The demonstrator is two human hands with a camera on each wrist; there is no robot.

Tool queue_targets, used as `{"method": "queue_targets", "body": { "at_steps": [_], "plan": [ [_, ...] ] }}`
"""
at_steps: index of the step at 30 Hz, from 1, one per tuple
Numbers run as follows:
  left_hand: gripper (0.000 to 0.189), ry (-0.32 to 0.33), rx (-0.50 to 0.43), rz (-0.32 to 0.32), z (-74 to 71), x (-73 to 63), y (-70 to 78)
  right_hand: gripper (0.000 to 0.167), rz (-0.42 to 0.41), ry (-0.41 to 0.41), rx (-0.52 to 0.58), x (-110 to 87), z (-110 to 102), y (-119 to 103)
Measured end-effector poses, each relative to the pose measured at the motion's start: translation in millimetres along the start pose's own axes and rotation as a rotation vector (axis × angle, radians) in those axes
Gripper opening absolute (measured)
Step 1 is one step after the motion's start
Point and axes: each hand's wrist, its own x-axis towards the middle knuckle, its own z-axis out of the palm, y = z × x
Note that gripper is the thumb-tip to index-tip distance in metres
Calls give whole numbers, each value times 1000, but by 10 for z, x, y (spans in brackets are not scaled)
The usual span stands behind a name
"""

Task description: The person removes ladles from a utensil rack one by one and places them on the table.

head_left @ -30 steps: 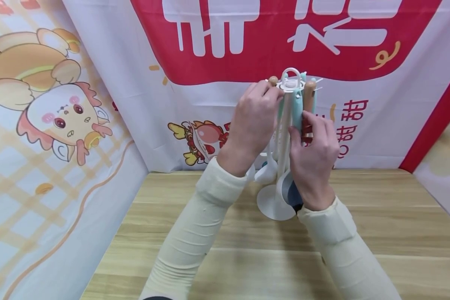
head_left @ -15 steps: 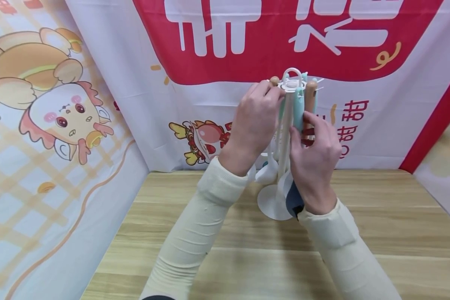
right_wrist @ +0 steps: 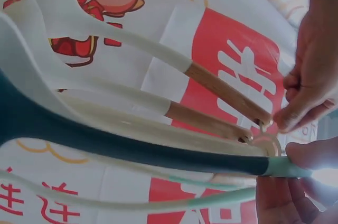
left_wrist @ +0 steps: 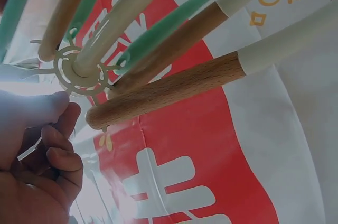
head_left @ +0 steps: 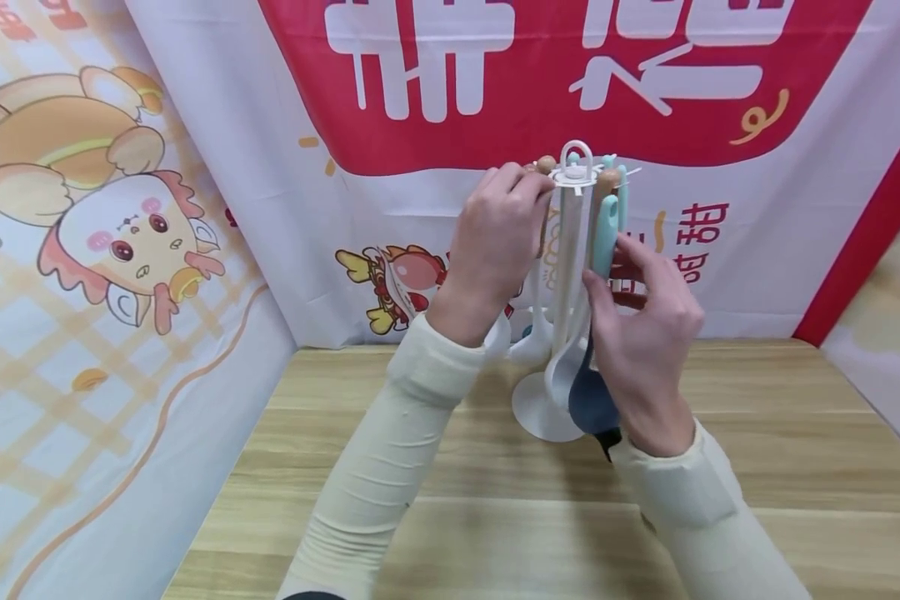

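A white utensil rack stands upright with a round hooked top and a loop above it. My left hand pinches the rim of that top between thumb and finger, seen close in the left wrist view. On the right, my right hand holds a dark blue cooking spoon by its mint-green handle. The handle's holed end stands just below and beside the front hook. Spoon and rack overlap in the right wrist view, where the spoon's neck crosses the frame.
Wooden-handled utensils and mint-handled ones hang from other hooks. A white ladle hangs right beside the spoon. The rack's round base rests on a wooden table, with a printed cloth behind it.
The spoon's handle has come off the front hook and moved slightly down and right with my right hand. Its blue head shows more. My left hand stays at the rack's top.
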Motion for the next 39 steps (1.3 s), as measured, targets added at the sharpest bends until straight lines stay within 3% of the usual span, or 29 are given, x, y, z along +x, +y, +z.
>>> {"method": "queue_targets", "body": {
  "at_steps": [8,14,18,21,29,34,39],
  "plan": [
    [30,86,-11,-19,70,-46,-50,46,33,5,-21,13,-229,36],
    [39,267,-253,-96,304,-249,-27,48,57,26,-48,1,-403,98],
    [52,318,-427,-183,565,-450,25,47,78,38,-58,-29,-507,147],
    [50,308,-511,-247,764,-566,56,46,110,39,-67,-56,-578,180],
    [43,145,-562,-343,1168,-688,119,48,190,64,-98,-87,-731,276],
    [40,137,-612,-374,1286,-708,123,48,252,68,-150,-55,-829,364],
    [37,132,-670,-420,1295,-706,93,53,307,14,-230,70,-912,471]
  ]
}}
